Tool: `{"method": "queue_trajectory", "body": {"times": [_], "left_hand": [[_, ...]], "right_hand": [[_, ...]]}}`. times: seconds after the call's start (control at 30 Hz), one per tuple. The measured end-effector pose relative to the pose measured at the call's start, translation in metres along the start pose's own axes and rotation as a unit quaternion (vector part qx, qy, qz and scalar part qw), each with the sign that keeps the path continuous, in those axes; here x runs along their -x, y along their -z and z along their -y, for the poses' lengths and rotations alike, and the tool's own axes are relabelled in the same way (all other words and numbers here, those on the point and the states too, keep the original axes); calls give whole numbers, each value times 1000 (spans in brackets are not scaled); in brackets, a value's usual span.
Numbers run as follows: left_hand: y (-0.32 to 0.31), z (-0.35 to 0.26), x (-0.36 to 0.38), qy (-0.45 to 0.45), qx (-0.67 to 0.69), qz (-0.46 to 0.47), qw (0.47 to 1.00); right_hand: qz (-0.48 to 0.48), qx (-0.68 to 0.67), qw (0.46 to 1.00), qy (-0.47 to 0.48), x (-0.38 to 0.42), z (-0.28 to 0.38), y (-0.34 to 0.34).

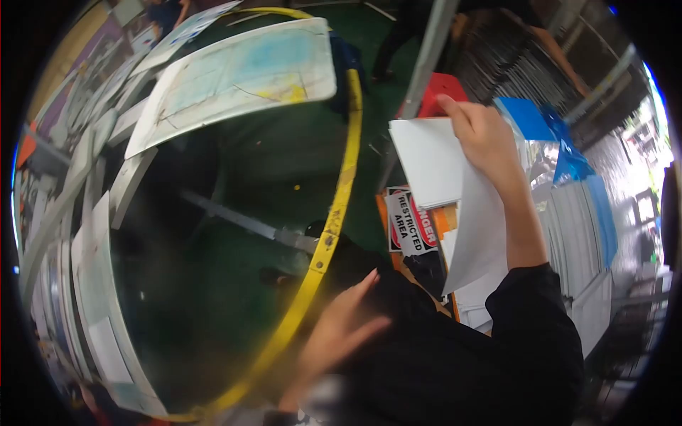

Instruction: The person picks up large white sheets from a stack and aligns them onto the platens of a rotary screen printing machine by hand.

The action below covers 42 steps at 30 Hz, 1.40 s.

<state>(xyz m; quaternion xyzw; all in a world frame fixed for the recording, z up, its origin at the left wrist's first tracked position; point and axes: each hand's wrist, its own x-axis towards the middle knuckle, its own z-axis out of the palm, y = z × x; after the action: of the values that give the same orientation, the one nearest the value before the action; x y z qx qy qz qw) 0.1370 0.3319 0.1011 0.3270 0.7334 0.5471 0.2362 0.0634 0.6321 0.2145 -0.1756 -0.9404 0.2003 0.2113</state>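
My right hand [486,138] is closed over the top edge of white sheets [426,163] on a stack at the right. One white sheet [479,234] bends down below my wrist; its far side is hidden by my forearm. My left hand [341,330] is low in the middle, slightly blurred, thumb apart from its outstretched fingers, with nothing in it. It is beside a yellow curved rail [320,263]. Under the white sheets lies a printed sign [408,224] reading "RESTRICTED AREA", partly covered.
Stained flat boards [241,78] on metal arms stand around the yellow rail at the left. More stacked sheets [575,220] and blue plastic wrapping [568,156] are at the right. Behind my right hand is a red object [440,92]. Other people [167,14] are in the background.
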Motion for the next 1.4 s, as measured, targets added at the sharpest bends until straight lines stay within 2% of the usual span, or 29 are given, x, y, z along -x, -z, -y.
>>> {"method": "queue_trajectory", "body": {"times": [0.03,0.1,0.13,0.23,0.27,0.3,0.37,0.43,0.5,0.53,0.57,0.63,0.67,0.7,0.73,0.83,0.9,0.93,1.03,1.1,1.13,1.23,1.27,1.4], "left_hand": [[-5,0,-5,-4,51,-28,998],[-13,1,-13,6,45,-85,995],[-17,1,-14,11,40,-112,993],[-17,-7,-13,82,300,-120,943],[-12,-14,-7,143,328,-129,925],[-4,-17,0,138,313,-140,929],[11,-13,12,124,285,-158,937],[32,-8,34,194,302,-186,915],[51,0,54,209,305,-240,898],[62,2,64,196,311,-276,888],[68,7,68,204,337,-304,868],[83,23,67,186,378,-366,830],[90,33,63,159,392,-398,814],[93,50,59,103,401,-423,806],[94,61,58,46,406,-446,796],[116,66,47,70,369,-494,785],[128,76,40,38,325,-531,782],[137,83,38,22,302,-546,781],[174,101,51,72,136,-572,806],[202,120,67,113,-100,-563,812],[217,128,76,132,-218,-545,799],[251,146,100,218,-294,-504,782],[259,153,108,214,-305,-493,786],[273,176,127,245,-401,-461,753]], "right_hand": [[10,-5,999,45,-6,24,-7],[40,83,991,101,-15,72,-28],[61,83,986,129,-14,97,-38],[76,41,969,231,-4,161,-65],[122,21,963,240,0,178,-71],[170,2,953,249,3,193,-76],[145,-131,936,293,6,198,-95],[122,-243,905,328,-1,189,-112],[4,-172,915,366,-4,168,-102],[-44,-67,926,369,-2,155,-92],[-84,4,941,329,-7,122,-95],[-38,36,982,179,-25,50,-114],[49,-15,993,106,-35,11,-131],[186,-160,967,61,-50,-32,-146],[332,-175,927,22,-53,-32,-140],[346,-320,880,53,-57,-17,-174],[300,-296,902,92,-63,9,-209],[286,-333,895,75,-61,31,-223],[193,-324,919,118,-63,76,-268],[184,-301,928,123,-61,101,-296],[174,-271,937,136,-57,116,-304],[137,-211,951,178,-43,146,-328],[134,-149,961,190,-40,156,-328],[111,-82,966,219,-30,177,-340]]}}
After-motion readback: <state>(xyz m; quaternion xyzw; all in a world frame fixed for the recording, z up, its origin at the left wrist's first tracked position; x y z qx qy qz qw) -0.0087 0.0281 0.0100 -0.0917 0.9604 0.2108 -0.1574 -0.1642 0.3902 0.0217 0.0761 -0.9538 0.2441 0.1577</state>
